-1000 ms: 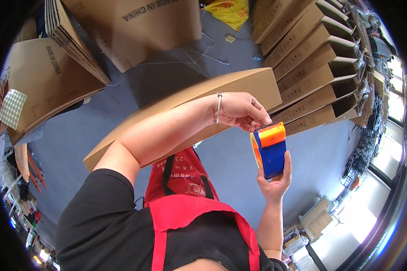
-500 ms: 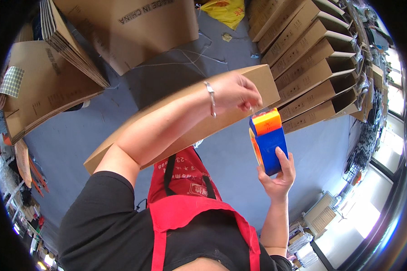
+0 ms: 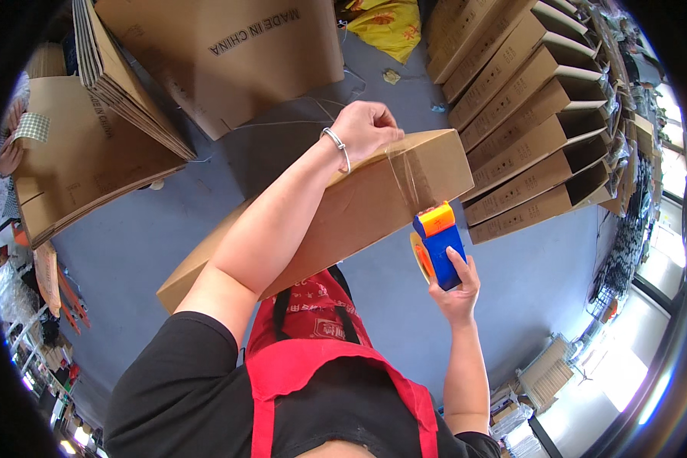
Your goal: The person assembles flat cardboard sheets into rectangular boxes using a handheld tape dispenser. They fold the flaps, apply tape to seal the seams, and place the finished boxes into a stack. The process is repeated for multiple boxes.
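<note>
A long brown cardboard box [image 3: 343, 221] lies slantwise in front of me. My right hand [image 3: 456, 288] grips a blue and orange tape dispenser [image 3: 444, 258] beside the near edge of the box's right end. Clear packing tape [image 3: 414, 179] stretches from the dispenser across the box toward its far edge. There my left hand [image 3: 368, 128], with a bangle on its wrist, is closed in a pinch on the tape's end. Its fingertips are partly hidden. The left forearm passes over the box.
Several open cardboard boxes [image 3: 527, 145] stand in a row at the right. Flat cardboard stacks [image 3: 76, 164] lean at the left, where another person's hand [image 3: 9, 158] is by a sticker sheet [image 3: 33, 127]. A large carton [image 3: 229, 69] and a yellow bag [image 3: 385, 30] are at the back.
My left hand has moved left and away from the dispenser, drawing out a strip of tape over the box. The dispenser has shifted slightly left and tilted.
</note>
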Demonstrator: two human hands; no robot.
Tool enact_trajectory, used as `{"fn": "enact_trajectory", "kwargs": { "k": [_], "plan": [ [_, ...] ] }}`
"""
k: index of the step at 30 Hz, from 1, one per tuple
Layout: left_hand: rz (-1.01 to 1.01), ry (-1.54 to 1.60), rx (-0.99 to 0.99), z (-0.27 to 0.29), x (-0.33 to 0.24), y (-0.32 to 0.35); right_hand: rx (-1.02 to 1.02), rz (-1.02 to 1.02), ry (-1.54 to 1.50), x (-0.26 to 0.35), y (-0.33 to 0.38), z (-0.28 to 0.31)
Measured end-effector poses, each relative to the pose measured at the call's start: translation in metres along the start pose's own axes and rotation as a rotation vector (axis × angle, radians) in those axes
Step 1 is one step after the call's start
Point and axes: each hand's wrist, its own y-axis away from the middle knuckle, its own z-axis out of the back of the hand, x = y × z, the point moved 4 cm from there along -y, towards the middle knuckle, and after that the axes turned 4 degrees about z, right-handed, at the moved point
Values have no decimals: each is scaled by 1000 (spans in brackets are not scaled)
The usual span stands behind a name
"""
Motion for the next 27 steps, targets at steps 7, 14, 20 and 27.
{"fn": "enact_trajectory", "kwargs": {
  "k": [7, 14, 20, 27],
  "plan": [
    [481, -396, 314, -16, 71, -13, -24, -3, -21, -14, 14, -3],
    [407, -443, 423, -29, 69, -36, -32, -24, -67, -8, 8, -14],
    [-261, -304, 180, -2, 31, -18, -41, -3, -95, -14, 13, -8],
    [-419, -1184, 164, -35, -15, 130, -35, 15, -105, -16, 15, -2]
  ]
}}
